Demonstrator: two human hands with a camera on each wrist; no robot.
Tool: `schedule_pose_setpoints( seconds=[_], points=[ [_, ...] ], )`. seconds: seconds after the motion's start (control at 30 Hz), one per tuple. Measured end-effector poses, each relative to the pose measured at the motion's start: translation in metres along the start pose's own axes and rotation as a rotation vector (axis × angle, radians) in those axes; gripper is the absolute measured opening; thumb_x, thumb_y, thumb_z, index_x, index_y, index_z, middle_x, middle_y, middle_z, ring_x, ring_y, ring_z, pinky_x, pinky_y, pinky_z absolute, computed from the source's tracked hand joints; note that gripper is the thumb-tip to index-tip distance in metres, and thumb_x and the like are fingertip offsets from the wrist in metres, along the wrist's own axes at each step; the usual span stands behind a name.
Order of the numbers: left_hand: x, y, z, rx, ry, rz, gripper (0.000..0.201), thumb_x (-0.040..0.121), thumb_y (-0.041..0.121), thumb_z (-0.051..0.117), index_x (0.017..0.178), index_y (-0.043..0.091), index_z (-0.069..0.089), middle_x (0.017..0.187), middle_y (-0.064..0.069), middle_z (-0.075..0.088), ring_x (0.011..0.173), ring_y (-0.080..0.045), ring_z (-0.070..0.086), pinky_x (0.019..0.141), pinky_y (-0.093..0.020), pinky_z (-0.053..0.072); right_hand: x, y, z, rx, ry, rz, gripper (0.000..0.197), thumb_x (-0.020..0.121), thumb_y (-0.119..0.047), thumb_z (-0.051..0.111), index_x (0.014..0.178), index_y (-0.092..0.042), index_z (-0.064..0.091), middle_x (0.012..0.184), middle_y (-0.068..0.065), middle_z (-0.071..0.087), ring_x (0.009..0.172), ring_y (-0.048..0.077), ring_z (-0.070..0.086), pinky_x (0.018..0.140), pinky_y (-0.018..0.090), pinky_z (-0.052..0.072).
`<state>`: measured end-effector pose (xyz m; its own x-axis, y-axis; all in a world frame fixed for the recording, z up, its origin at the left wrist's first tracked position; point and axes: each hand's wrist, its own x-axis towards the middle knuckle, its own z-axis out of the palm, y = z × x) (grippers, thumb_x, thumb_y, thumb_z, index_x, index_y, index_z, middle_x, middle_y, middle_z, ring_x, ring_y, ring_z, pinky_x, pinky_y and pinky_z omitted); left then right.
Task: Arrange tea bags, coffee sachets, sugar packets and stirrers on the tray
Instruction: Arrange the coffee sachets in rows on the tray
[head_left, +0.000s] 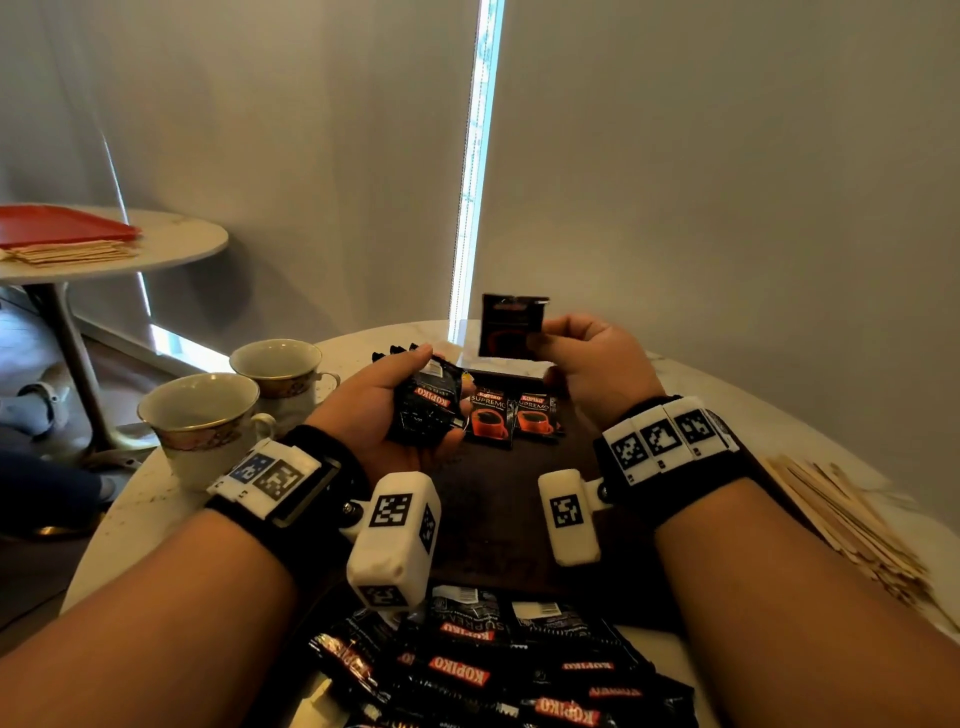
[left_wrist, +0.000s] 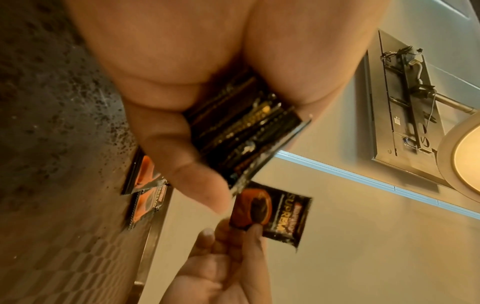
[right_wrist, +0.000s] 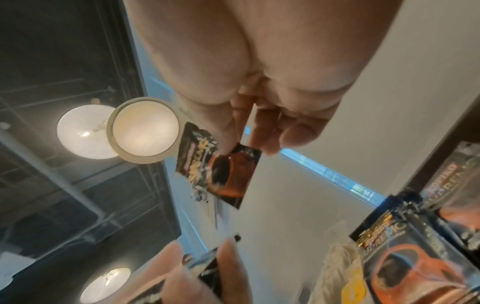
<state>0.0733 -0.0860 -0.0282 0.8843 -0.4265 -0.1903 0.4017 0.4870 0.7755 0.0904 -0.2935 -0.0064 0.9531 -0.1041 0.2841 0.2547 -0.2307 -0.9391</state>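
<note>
On the table (head_left: 675, 395), your dark tray (head_left: 498, 499) carries two coffee sachets (head_left: 511, 418); your left hand (head_left: 384, 410) grips a sachet stack (head_left: 426, 410), your right hand (head_left: 592, 364) pinches one sachet (head_left: 506, 325).

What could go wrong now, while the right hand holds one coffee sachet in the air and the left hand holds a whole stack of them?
1. The right hand pinches the single sachet only at a corner, so it may slip and fall.
2. The left hand grips a thick stack of sachets; some could slide out onto the two sachets already lying on the dark tray and probably knock them askew.
</note>
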Motion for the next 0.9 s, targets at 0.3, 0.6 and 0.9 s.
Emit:
schedule_pose_setpoints(
  seconds=[0.3, 0.6, 0.9],
  points=[
    [0.001, -0.001, 0.002, -0.015, 0.016, 0.032, 0.024, 0.097, 0.033, 0.052, 0.110, 0.013, 0.057, 0.087, -0.011, 0.063, 0.068, -0.019, 0.064, 0.050, -0.027, 0.054, 0.037, 0.056, -0.018, -0.022, 0.191, 0.366, 0.032, 0.082, 0.000, 0.070, 0.094, -0.025, 0.055, 0.107, 0.015, 0.071, 0.093, 0.038, 0.072, 0.050, 0.034, 0.045],
    [0.001, -0.002, 0.003, -0.010, 0.029, 0.039, 0.020, 0.097, 0.031, 0.052, 0.101, 0.013, 0.058, 0.087, -0.011, 0.064, 0.070, -0.018, 0.063, 0.050, -0.027, 0.053, 0.034, 0.071, -0.031, -0.231, 0.014, 0.519, 0.009, 0.083, -0.004, 0.065, 0.088, -0.012, 0.065, 0.082, 0.008, 0.064, 0.064, 0.018, 0.059, 0.055, 0.032, 0.048],
    [0.001, -0.001, 0.002, -0.011, 0.030, 0.032, 0.021, 0.097, 0.032, 0.051, 0.101, 0.013, 0.059, 0.087, -0.010, 0.063, 0.069, -0.018, 0.063, 0.049, -0.026, 0.053, 0.027, 0.056, -0.023, -0.287, -0.027, 0.547, 0.003, 0.091, 0.000, 0.063, 0.093, -0.001, 0.061, 0.092, 0.013, 0.064, 0.086, 0.027, 0.065, 0.063, 0.033, 0.048]
  ],
)
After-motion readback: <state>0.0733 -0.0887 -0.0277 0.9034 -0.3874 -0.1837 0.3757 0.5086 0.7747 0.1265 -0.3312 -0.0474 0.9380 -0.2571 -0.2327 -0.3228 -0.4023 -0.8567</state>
